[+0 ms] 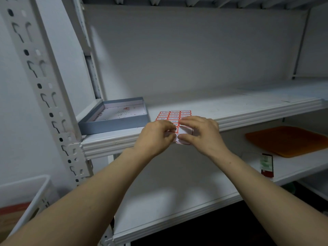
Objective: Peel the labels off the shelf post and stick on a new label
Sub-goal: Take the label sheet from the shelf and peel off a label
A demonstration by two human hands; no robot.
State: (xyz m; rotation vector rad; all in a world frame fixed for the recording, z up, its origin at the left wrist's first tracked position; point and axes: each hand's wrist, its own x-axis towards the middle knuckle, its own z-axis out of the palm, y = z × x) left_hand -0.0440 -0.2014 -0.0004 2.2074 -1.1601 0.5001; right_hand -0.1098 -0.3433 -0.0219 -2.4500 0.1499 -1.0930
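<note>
At the bottom left stands a white bin [26, 197]. Above and beside it rises the white shelf post [44, 89], punched with rows of round and hooked holes; no label can be made out on the faces that show. Just to its right, a shallow grey tray [113, 124] sits on the shelf [230, 110] at the left end, with small red and dark scraps scattered on its white floor.

Right of the tray, near the front edge of the shelf, lies the label sheet [175, 115]: white labels with red borders in 3 columns, handwriting on the far rows, the near rows blank. Its near edge reaches slightly past the shelf lip.

The 2 hands meet on this sheet. The left hand [154, 137] has its fingers [168, 134] curled, the tips pinching at the near left part of the sheet; whether a label has lifted there is hidden by the hand. The right hand [200, 134] lies over the near right part, its fingers [191, 120] spread and loosely bent, pressing the sheet down, with the thumb across the blank labels.

Further right, on the lower shelf [177, 192], are a small red and green packet [267, 165] and, behind it, a flat orange tray [287, 141].
</note>
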